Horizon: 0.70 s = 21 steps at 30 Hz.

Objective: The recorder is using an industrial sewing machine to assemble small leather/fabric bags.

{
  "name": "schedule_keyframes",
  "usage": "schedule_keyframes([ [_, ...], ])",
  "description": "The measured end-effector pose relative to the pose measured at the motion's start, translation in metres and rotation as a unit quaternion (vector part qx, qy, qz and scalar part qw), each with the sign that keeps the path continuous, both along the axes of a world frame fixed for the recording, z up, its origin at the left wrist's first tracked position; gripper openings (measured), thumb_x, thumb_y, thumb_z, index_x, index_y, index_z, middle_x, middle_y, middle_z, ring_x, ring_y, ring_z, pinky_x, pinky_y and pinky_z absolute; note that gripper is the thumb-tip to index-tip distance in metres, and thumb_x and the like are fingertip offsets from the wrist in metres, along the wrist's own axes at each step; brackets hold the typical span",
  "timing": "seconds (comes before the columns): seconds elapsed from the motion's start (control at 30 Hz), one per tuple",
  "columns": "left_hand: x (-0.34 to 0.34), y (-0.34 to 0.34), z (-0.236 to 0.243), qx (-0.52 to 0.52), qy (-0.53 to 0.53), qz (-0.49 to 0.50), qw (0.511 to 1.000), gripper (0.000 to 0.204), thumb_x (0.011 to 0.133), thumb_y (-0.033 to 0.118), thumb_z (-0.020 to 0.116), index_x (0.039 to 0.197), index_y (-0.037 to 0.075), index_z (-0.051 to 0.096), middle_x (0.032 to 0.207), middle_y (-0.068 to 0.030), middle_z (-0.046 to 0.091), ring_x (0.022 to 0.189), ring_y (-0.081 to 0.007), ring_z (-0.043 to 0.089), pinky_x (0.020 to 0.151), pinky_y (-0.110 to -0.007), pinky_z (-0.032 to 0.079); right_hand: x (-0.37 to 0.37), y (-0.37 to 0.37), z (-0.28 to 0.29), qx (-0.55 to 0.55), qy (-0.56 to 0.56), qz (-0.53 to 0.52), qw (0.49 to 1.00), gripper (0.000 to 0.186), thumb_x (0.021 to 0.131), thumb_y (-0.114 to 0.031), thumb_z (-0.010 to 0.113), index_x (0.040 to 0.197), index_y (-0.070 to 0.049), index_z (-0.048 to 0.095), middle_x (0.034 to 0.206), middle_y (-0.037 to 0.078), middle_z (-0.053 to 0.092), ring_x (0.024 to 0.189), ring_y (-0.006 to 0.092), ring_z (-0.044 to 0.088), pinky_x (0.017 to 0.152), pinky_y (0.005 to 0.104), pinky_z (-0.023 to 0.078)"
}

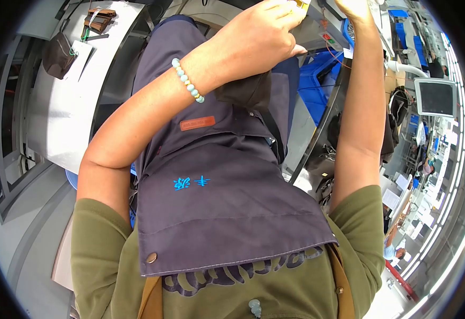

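My left hand (272, 34) reaches across to the top middle of the head view, a beaded bracelet (187, 80) on its wrist. Its fingers are bent around a small yellow object (300, 5) at the upper edge, only partly in sight. My right hand (353, 10) is raised at the top right beside grey machinery (322, 24); its fingers are cut off or too bright to make out. Below both hands lie my dark grey apron (227, 202) and a dark brown piece of material (243, 93).
A white worktable (62, 122) on the left holds dark brown pieces (57, 56). Blue plastic bins (312, 80) sit below the machinery. A monitor (437, 97) on an arm stands at the right, with dark bags (322, 159) nearer me and people (394, 250) working along a long row.
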State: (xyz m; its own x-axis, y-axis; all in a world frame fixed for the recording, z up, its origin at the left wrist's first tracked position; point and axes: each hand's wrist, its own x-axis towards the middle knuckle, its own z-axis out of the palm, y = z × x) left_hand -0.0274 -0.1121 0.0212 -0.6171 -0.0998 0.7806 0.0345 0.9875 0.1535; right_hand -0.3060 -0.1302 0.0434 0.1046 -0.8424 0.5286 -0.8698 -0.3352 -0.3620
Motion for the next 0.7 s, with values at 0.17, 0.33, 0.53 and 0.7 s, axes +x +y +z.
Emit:
schedule_keyframes([
  [0.17, -0.012, -0.016, -0.004, 0.008, -0.059, 0.004, 0.998, 0.033, 0.08, 0.025, 0.077, 0.077, -0.006, 0.066, 0.119, -0.0215, 0.064, 0.12, -0.0343, 0.059, 0.107, -0.042, 0.045, 0.017, 0.003, 0.001, -0.019, 0.033, -0.032, 0.999, 0.029, 0.097, -0.013, 0.064, 0.123, -0.001, 0.068, 0.112, 0.015, 0.071, 0.101, 0.0285, 0.066, 0.088, 0.0408, 0.053],
  [0.33, -0.024, -0.032, -0.016, 0.0, -0.087, 0.015, 0.996, 0.032, 0.083, 0.027, 0.077, 0.073, -0.002, 0.065, 0.118, -0.0201, 0.066, 0.118, -0.0351, 0.06, 0.108, -0.046, 0.044, -0.023, -0.006, 0.011, 0.258, 0.123, -0.183, 0.941, 0.026, 0.099, -0.03, 0.065, 0.114, -0.01, 0.072, 0.069, 0.006, 0.064, 0.06, 0.0154, 0.059, 0.054, 0.0339, 0.045],
  [0.53, -0.032, -0.028, -0.011, -0.049, -0.114, 0.081, 0.989, 0.03, 0.082, 0.027, 0.074, 0.078, -0.002, 0.068, 0.122, -0.0238, 0.066, 0.12, -0.0326, 0.058, 0.103, -0.045, 0.042, 0.01, 0.003, 0.026, -0.162, 0.212, 0.01, 0.964, 0.009, 0.081, -0.012, 0.073, 0.083, -0.004, 0.069, 0.078, 0.01, 0.068, 0.075, 0.0306, 0.065, 0.069, 0.0389, 0.055],
  [0.7, -0.043, -0.022, -0.008, -0.098, -0.139, 0.121, 0.978, 0.029, 0.086, 0.025, 0.073, 0.077, -0.001, 0.066, 0.123, -0.0239, 0.065, 0.119, -0.0327, 0.059, 0.102, -0.045, 0.042, 0.012, 0.004, 0.021, -0.133, 0.018, 0.006, 0.991, 0.019, 0.083, -0.004, 0.07, 0.102, -0.001, 0.07, 0.103, 0.011, 0.071, 0.096, 0.0283, 0.068, 0.087, 0.0355, 0.056],
])
